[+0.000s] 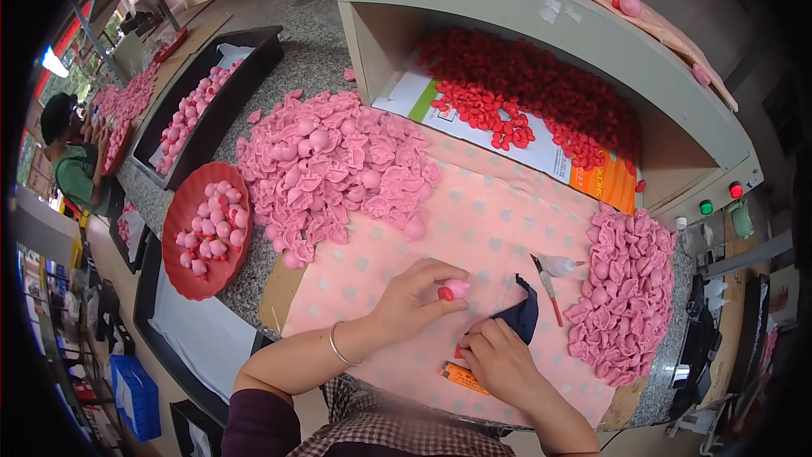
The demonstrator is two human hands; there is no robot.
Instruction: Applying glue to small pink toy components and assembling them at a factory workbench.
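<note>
Two heaps of pink shells (338, 161) are still lying unassembled on the counter (304, 51); a red tray (182, 275) is holding the few finished figures; my left hand (414, 292), grip closed, is pinching one pink figure (455, 289) over the dotted cloth (474, 228); my right hand (499, 360) is pressing a dark rag (523, 317), fingers curled.

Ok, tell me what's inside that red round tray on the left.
The red round tray holds a loose cluster of small pink rounded pieces, lying partly on one another. Whatever lies under them on the tray floor is covered.
</note>
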